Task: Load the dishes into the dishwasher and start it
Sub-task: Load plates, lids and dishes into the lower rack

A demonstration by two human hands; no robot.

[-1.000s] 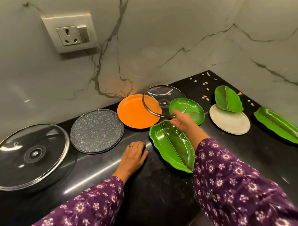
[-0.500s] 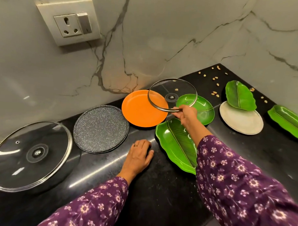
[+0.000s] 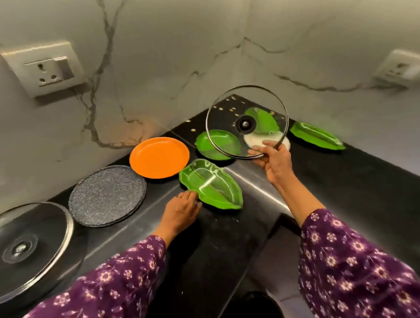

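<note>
Head view is giving me the right hand (image 3: 273,161) pinching the metal rim of a round glass lid (image 3: 227,116), thumb on top and fingers curled under. It is holding the lid up off the black counter (image 3: 346,182), tilted toward me, its dark knob at the centre. Through the glass I am seeing a round green plate (image 3: 212,144), a white plate (image 3: 286,143) and a small leaf-shaped green dish (image 3: 262,119), all lying on the counter behind it. The left hand (image 3: 181,212) is lying flat with its fingers straight and together, the tips touching the near rim of a glossy green leaf dish (image 3: 213,185) with a raised midrib. Just beside that dish a smooth orange plate (image 3: 159,157) is sitting, then a speckled grey plate (image 3: 107,195) with a rough look, then a big lid (image 3: 22,247) of glass with a steel band. A long leaf dish (image 3: 317,136) is resting at the far right near the veined marble wall (image 3: 160,62), which is carrying two cream sockets (image 3: 44,72). Pale kernels (image 3: 220,108) are lying scattered at the back corner.
</note>
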